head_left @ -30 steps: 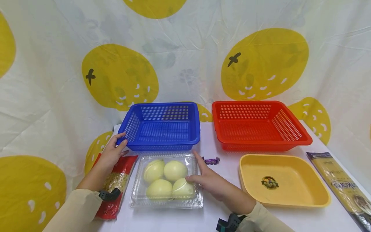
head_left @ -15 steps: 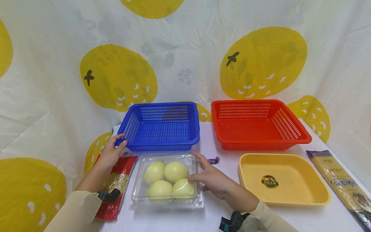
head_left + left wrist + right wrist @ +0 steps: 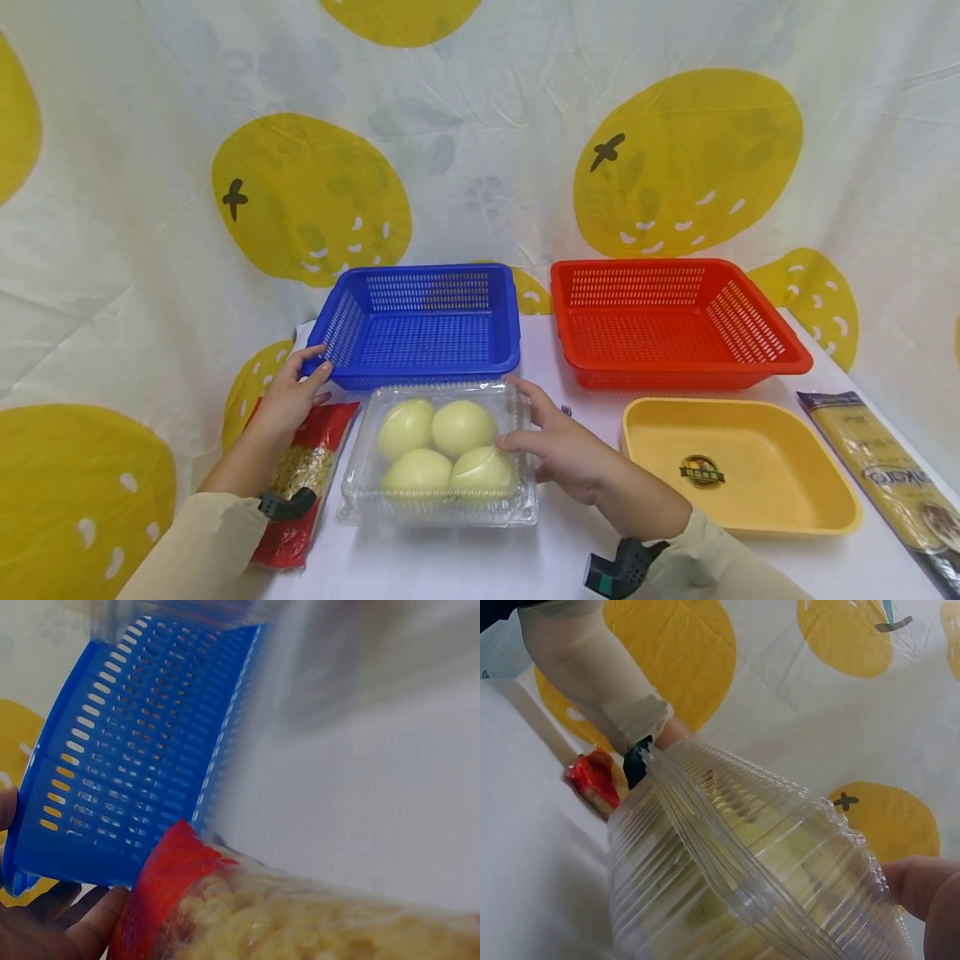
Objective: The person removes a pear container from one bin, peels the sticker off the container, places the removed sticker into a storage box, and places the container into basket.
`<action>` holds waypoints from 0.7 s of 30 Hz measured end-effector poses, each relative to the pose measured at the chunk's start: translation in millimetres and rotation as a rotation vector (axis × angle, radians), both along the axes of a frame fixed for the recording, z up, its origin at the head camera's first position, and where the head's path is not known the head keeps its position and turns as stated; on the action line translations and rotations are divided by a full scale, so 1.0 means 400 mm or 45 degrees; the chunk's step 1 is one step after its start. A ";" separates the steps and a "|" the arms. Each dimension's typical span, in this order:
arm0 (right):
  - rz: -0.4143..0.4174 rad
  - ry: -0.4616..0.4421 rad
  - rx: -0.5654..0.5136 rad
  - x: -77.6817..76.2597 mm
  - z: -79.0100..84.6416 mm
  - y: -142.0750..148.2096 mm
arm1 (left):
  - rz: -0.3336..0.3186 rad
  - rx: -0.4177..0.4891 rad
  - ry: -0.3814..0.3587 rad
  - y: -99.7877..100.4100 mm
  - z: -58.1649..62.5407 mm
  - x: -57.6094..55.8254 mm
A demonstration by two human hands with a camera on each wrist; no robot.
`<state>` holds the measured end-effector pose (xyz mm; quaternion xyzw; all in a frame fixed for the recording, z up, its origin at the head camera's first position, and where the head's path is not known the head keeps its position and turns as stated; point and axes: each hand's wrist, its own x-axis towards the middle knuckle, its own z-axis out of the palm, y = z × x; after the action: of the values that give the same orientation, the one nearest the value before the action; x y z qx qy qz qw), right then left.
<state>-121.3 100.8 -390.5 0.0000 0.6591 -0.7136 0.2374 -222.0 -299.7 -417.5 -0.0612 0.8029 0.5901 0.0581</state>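
Observation:
My right hand (image 3: pixel 570 450) grips the right side of a clear plastic clamshell box (image 3: pixel 438 510), thumb over the lid. Inside it lie several rounded pale-yellow fruits (image 3: pixel 462 429). The box sits raised off the white table, a shadow under its front edge, and its back overlaps the front of the blue basket in the head view. At that blue basket's (image 3: pixel 423 371) front left corner, my left hand (image 3: pixel 288 404) holds the rim. The left wrist view has the thumb on one side of the basket rim (image 3: pixel 34 780) and the other fingers below, beside a red pasta bag (image 3: pixel 262 907).
A red basket (image 3: pixel 682 370) stands at the back right, with a yellow tray (image 3: pixel 772 475) in front of it. Along the right edge lies a long gold packet (image 3: pixel 877 458). A purple wrapped candy (image 3: pixel 566 411) peeks out behind my right hand.
My right hand has raised the clamshell box off the table and shifted it slightly back and right. The candy has become mostly hidden behind that hand. The left hand stays at the blue basket.

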 end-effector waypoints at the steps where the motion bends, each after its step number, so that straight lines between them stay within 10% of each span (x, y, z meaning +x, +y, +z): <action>1: 0.000 -0.001 0.014 -0.001 0.008 0.002 | 0.009 0.002 -0.001 0.001 -0.002 0.000; 21: 0.009 0.019 0.122 -0.044 0.105 0.032 | 0.235 0.097 -0.055 0.037 0.019 0.012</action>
<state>-138.8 113.8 -348.7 0.0037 0.6944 -0.6803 0.2347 -217.0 -285.0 -409.8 -0.1455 0.7694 0.6215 0.0231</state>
